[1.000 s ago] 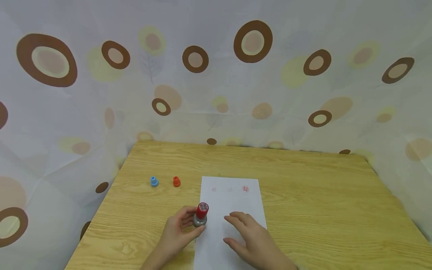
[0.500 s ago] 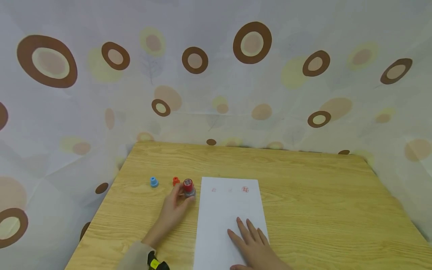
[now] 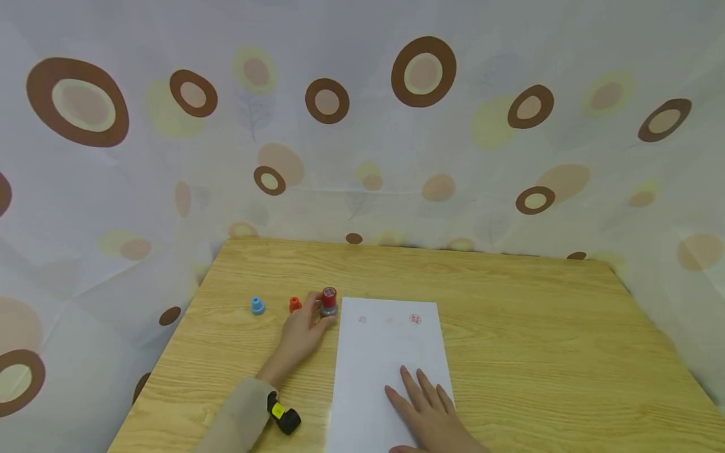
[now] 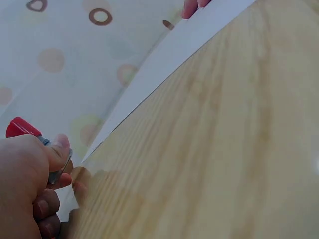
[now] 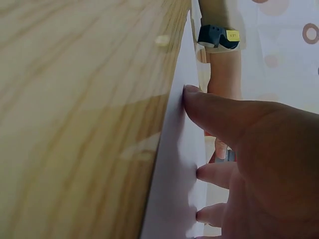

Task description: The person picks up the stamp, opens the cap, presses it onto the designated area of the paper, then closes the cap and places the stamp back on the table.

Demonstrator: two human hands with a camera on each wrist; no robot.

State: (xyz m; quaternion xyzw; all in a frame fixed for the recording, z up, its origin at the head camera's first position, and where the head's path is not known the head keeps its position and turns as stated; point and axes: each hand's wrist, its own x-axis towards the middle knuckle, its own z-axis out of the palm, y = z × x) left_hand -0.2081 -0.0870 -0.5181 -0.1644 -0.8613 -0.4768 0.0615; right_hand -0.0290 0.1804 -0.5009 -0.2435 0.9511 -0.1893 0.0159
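My left hand (image 3: 301, 327) grips a stamp (image 3: 329, 301) by its grey lower part, with the red top upright, just left of the paper's far left corner. In the left wrist view thumb and fingers pinch the grey part of the stamp (image 4: 24, 128). My right hand (image 3: 426, 409) lies with fingers spread on the white paper (image 3: 368, 365); in the right wrist view its fingertips touch the sheet (image 5: 174, 189). Red prints, a clear round one (image 3: 415, 319) and fainter marks (image 3: 362, 319), run along the paper's far end.
An orange-red cone-shaped piece (image 3: 295, 304) stands just left of my left hand, partly covered by it. A similar blue piece (image 3: 257, 306) is farther left. The wooden table (image 3: 527, 340) ends at a patterned cloth backdrop (image 3: 362, 145).
My left hand has carried the stamp off the paper, forward to the table beside the red piece, then slightly right. My right hand has come down flat on the paper.
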